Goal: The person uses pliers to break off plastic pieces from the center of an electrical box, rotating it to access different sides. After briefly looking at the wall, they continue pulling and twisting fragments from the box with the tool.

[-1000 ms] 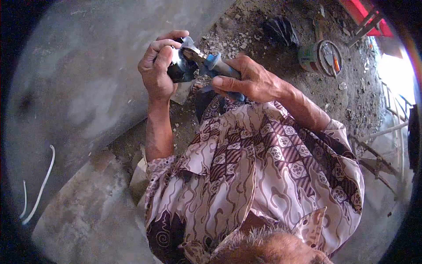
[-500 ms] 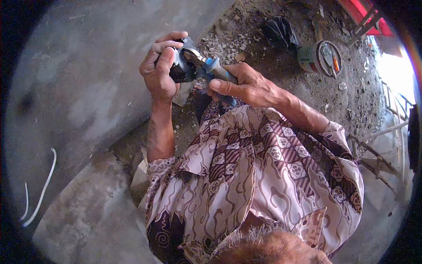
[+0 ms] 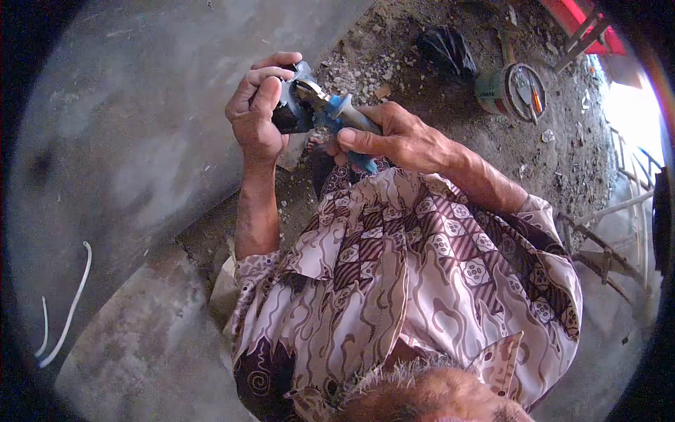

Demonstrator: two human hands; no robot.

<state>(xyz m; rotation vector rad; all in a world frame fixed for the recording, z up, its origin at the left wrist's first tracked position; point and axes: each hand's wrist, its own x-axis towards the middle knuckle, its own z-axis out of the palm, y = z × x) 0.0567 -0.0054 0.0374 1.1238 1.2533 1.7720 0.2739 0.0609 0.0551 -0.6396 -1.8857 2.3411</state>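
My left hand (image 3: 256,116) is closed around a small black box-like piece (image 3: 290,119), its fingers over the top and thumb on the near face. In my right hand (image 3: 401,137) is a pair of pliers (image 3: 357,118) with grey and blue handles. The handles are spread apart, the thumb lying over the tool. The metal jaws reach the right side of the black piece, at its edge. Exactly what they bite on is too small to make out. Both hands are raised in front of the patterned shirt (image 3: 415,260).
A smooth grey slab (image 3: 140,141) spans the left, with two white strips (image 3: 70,302) on it. Rubble (image 3: 355,77) covers the dirt beyond my hands. A bucket (image 3: 496,91) holding tools stands near a black plastic bag (image 3: 450,53). Metal bars (image 3: 605,260) are at the right.
The black piece and pliers have shifted very slightly, and the lower blue handle shows a little more. Both hands keep their grip.
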